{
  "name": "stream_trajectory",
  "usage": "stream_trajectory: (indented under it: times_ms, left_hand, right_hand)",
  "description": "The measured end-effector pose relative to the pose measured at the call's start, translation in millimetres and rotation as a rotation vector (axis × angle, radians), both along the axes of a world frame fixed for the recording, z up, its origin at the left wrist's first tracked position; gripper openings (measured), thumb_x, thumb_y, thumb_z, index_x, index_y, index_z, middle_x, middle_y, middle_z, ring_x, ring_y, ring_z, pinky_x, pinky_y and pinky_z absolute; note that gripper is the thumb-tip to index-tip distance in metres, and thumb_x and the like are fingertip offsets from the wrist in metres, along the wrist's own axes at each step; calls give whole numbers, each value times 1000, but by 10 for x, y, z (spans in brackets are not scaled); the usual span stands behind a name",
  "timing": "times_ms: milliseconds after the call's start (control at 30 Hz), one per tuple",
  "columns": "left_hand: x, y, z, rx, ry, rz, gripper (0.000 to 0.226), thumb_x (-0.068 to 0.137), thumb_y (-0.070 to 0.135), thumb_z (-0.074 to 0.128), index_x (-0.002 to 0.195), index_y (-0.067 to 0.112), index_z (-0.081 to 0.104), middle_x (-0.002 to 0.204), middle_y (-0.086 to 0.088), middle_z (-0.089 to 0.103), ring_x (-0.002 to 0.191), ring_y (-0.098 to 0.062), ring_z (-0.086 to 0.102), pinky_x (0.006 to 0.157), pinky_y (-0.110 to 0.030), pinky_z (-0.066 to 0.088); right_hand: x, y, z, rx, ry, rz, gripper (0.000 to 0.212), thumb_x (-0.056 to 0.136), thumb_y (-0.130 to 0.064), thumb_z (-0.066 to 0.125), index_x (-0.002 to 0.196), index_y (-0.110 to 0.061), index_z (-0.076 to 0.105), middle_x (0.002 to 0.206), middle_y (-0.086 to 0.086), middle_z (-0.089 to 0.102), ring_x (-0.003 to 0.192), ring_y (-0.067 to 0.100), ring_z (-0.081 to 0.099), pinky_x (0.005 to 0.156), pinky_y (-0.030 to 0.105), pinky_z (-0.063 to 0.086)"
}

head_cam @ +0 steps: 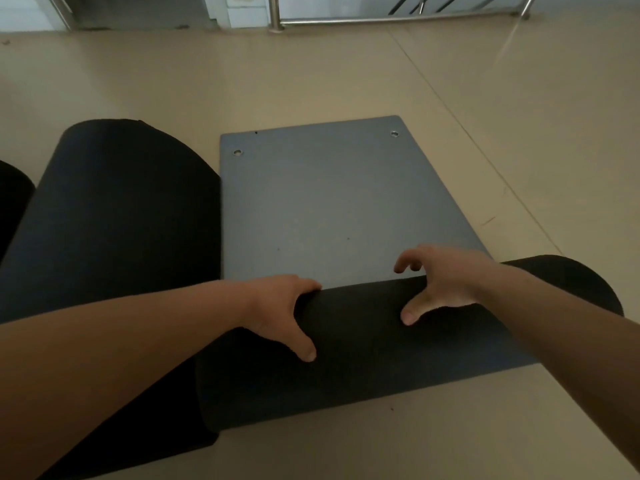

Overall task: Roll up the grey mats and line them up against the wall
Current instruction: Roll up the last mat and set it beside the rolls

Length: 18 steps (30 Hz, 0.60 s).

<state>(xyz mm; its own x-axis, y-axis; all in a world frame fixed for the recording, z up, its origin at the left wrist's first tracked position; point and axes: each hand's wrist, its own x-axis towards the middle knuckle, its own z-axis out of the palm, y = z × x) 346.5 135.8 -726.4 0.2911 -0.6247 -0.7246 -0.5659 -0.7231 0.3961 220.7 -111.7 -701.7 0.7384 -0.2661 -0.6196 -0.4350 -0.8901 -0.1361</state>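
Grey mat point(329, 202) half done: its roll point(363, 341) lies crosswise right in front of me, left hand point(280, 306) clamped on it with fingers hooked over the far side and thumb splayed on the near face. My right hand point(446, 278) is further right on the roll, thumb resting, fingers clawed loose, gripping nothing. Beyond the roll the flat part runs out on the floor point(346, 74) with two eyelets point(237, 152) at its end, a finished rolled mat point(114, 220) just left of the roll, metal railing point(381, 19) well beyond
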Motion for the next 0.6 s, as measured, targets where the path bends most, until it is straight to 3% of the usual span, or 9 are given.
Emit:
stream_trajectory:
  times_ms: [133, 200, 233, 333, 400, 467, 533, 600]
  left_hand:
    - [38, 52, 158, -98, -401, -98, 83, 86, 61, 72, 156, 36, 34, 150, 3, 47, 131, -21, 51, 106, -43, 49]
    - [-59, 90, 123, -17, -412, -187, 106, 77, 75, 71, 161, 32, 23, 155, -3, 42, 136, -25, 46, 109, -46, 47]
    - [-128, 119, 72, 46, -395, -213, 125, 70, 80, 73, 165, 28, 9, 164, -6, 29, 146, -29, 36, 116, -50, 41]
    - [-273, 182, -140, 96, -412, -211, 151, 63, 76, 82, 163, 23, -17, 173, -10, -3, 158, -37, 6, 125, -59, 21]
    - [-246, 179, -258, 61, -442, -191, 150, 64, 71, 84, 162, 22, -18, 172, -11, -2, 157, -38, 6, 125, -61, 20]
    - [-151, 170, -307, 28, -441, -171, 148, 62, 71, 84, 163, 23, -13, 171, -9, 6, 155, -36, 14, 124, -58, 23]
    - [-33, 156, -311, 10, -426, -168, 146, 60, 75, 83, 164, 24, -7, 169, -8, 16, 152, -32, 25, 122, -53, 30]
    - [47, 127, -288, 10, -407, -166, 146, 58, 79, 81, 164, 25, -3, 168, -6, 23, 149, -29, 31, 121, -49, 34]
  right_hand:
    - [241, 27, -176, -254, -281, -69, 57, 76, -77, 71, 112, -34, 62, 110, -4, 64, 99, 19, 62, 84, 43, 57]
    - [342, 124, -247, -351, -318, -82, 50, 83, -74, 65, 105, -29, 64, 97, -3, 63, 89, 18, 61, 75, 37, 55]
    - [383, 180, -276, -387, -338, -72, 47, 87, -71, 64, 103, -27, 64, 93, -2, 61, 87, 19, 60, 72, 36, 53]
    - [461, 284, -173, -323, -283, 39, 48, 92, -68, 60, 109, -24, 68, 95, -1, 65, 89, 20, 62, 73, 35, 51]
    - [480, 297, 61, -99, -79, 46, 71, 78, -76, 69, 130, -27, 62, 122, 0, 66, 111, 23, 62, 93, 44, 53]
    - [470, 314, 188, -7, 136, 99, 118, 58, -77, 84, 157, -37, 32, 157, 1, 44, 142, 32, 43, 115, 59, 38]
    - [316, 393, 47, -187, 213, 259, 153, 46, -77, 88, 162, -41, -5, 171, 8, 12, 155, 43, 14, 120, 71, 19]
    - [116, 458, -242, -365, 115, 336, 164, 45, -80, 86, 157, -37, -25, 172, 14, -4, 156, 47, -3, 119, 76, 7]
